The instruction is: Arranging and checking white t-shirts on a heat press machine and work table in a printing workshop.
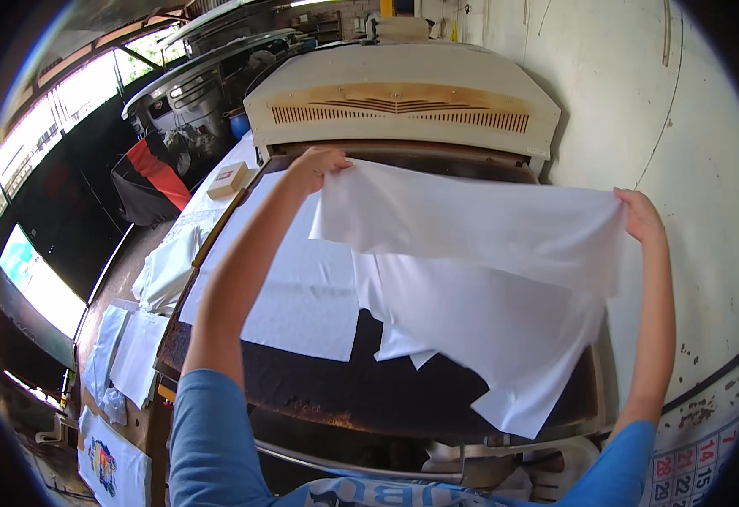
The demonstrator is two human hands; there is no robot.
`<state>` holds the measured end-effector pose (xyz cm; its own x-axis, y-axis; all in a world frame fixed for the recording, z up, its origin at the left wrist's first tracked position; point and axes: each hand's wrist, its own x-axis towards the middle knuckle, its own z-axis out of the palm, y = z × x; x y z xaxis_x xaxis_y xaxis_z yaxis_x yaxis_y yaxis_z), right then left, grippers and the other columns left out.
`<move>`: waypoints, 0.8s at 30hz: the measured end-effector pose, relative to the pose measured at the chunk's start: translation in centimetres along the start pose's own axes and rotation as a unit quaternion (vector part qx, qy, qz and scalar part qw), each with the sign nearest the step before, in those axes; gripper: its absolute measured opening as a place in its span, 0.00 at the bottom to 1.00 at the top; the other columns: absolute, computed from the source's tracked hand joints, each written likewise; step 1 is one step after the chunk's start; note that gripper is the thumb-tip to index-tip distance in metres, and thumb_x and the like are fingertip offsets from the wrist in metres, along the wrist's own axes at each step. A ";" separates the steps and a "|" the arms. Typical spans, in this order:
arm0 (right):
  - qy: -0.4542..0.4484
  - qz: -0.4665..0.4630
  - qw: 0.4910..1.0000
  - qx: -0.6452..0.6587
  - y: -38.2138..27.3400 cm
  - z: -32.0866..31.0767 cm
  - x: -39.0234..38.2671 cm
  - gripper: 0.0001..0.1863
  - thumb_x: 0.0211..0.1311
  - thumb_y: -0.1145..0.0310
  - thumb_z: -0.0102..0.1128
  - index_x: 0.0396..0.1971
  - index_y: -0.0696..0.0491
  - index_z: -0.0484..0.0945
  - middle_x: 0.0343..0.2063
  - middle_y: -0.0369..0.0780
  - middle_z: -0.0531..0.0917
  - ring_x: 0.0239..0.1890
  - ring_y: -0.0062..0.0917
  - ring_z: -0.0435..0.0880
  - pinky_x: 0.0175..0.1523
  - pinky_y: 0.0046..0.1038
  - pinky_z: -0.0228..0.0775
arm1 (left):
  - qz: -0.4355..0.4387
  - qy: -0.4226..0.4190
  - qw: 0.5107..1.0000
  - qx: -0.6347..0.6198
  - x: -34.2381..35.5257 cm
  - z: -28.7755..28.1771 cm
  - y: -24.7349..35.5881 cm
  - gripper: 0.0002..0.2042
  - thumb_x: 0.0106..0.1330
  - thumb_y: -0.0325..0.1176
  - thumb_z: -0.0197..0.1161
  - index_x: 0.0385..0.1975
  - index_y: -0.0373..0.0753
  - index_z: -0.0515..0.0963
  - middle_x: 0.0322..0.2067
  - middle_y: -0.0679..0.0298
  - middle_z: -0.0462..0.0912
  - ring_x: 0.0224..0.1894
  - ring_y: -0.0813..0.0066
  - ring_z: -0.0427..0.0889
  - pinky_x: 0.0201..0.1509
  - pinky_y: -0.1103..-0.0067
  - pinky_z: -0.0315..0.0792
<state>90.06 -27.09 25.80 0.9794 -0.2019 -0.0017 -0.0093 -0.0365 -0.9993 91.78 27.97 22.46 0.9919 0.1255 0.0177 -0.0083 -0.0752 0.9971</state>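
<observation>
A wide piece of white cloth (479, 198) is stretched between my hands, above the dark belt (302, 376) of a conveyor dryer. My left hand (319, 167) pinches its upper left corner. At the upper right corner, the fingers of my right hand (642, 216) are closed on it too. The cloth's upper part is folded over, and its lower part hangs in folds toward the belt's near right side; whether it touches there I cannot tell. Flat on the left of the belt lies another white cloth sheet (293, 304), partly covered by my left arm.
Beyond the belt stands the dryer's cream hood (395, 72) with slotted vents. A side table on the left bears white cloth stacks (137, 346), a small box (228, 180) and a printed white cloth (114, 460). A pale wall (699, 169) runs close along the right.
</observation>
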 end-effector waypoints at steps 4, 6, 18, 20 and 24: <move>0.030 -0.170 0.982 0.080 -1.3 0.8 5.2 0.13 0.54 0.64 0.53 0.35 0.57 0.69 0.30 0.37 0.75 0.36 0.21 0.72 0.45 0.24 0.61 | 0.194 0.097 0.966 -0.144 4.9 2.1 1.7 0.27 0.48 0.16 0.56 0.52 0.34 0.64 0.39 0.59 0.73 0.36 0.72 0.75 0.40 0.82 0.70; 0.004 -0.216 0.966 0.143 -2.6 1.1 5.4 0.13 0.55 0.63 0.52 0.34 0.57 0.70 0.30 0.36 0.75 0.34 0.20 0.72 0.42 0.22 0.62 | 0.283 0.086 0.939 -0.174 5.5 2.2 3.6 0.30 0.49 0.18 0.57 0.56 0.34 0.58 0.47 0.56 0.69 0.41 0.73 0.73 0.43 0.82 0.68; 0.176 -0.170 0.961 -0.128 13.2 -1.2 10.1 0.13 0.50 0.64 0.57 0.14 0.55 0.70 0.12 0.30 0.66 0.17 0.15 0.60 0.22 0.21 0.51 | 0.087 0.093 0.992 -0.011 5.1 6.3 -11.5 0.30 0.45 0.26 0.64 0.53 0.37 0.64 0.42 0.61 0.74 0.39 0.74 0.73 0.40 0.79 0.69; 0.180 -0.148 0.960 -0.155 17.4 -1.9 10.2 0.15 0.49 0.64 0.57 0.12 0.57 0.68 0.11 0.32 0.66 0.16 0.16 0.60 0.22 0.23 0.51 | 0.012 0.075 0.997 -0.035 4.5 7.2 -15.6 0.31 0.44 0.25 0.63 0.54 0.36 0.63 0.44 0.58 0.73 0.40 0.72 0.73 0.42 0.79 0.68; 0.173 -0.112 0.962 -0.180 24.4 -3.7 9.5 0.16 0.48 0.65 0.57 0.11 0.59 0.68 0.11 0.34 0.66 0.16 0.18 0.60 0.22 0.26 0.52 | -0.046 0.041 0.995 -0.084 2.0 8.6 -22.2 0.32 0.46 0.24 0.61 0.55 0.35 0.61 0.47 0.56 0.70 0.42 0.68 0.73 0.43 0.77 0.68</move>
<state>98.41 -33.54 1.54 0.8402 -0.4606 0.2862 0.0638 -0.4401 -0.8957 95.05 21.41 -0.27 0.9758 0.2054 -0.0748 0.0539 0.1057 0.9929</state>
